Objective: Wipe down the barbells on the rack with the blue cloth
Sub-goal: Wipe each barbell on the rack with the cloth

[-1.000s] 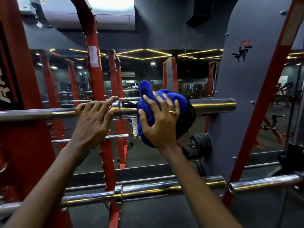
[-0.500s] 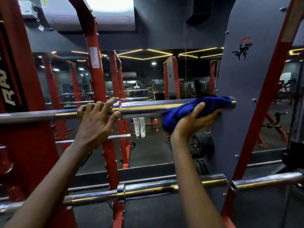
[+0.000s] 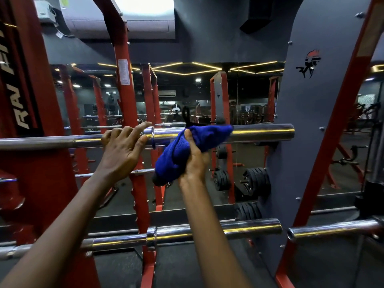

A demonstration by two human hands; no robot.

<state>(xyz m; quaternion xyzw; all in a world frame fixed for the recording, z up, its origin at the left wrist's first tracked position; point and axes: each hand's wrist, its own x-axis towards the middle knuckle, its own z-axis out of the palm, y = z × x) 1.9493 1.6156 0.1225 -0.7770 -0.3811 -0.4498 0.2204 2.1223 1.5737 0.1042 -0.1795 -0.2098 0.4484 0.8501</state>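
A chrome upper barbell [image 3: 261, 133] lies level across the red rack at chest height. My right hand [image 3: 194, 161] grips the blue cloth [image 3: 187, 148], wrapped round the barbell's thick sleeve just right of its collar, with a loose end hanging below. My left hand [image 3: 122, 148] holds the thinner shaft left of the collar, fingers hooked over the top and index finger stretched toward the collar. A second chrome lower barbell [image 3: 207, 231] rests lower on the rack, below both forearms.
Red rack uprights [image 3: 124, 84] stand left and centre, and a grey panel with a red post [image 3: 311, 142] stands right. Another chrome bar end [image 3: 332, 228] pokes in at lower right. A wall mirror behind reflects black weight plates [image 3: 255, 180].
My right hand slid the cloth out to the sleeve's right end, then back left toward the collar. The cloth now hangs lower. My left hand stayed on the shaft.
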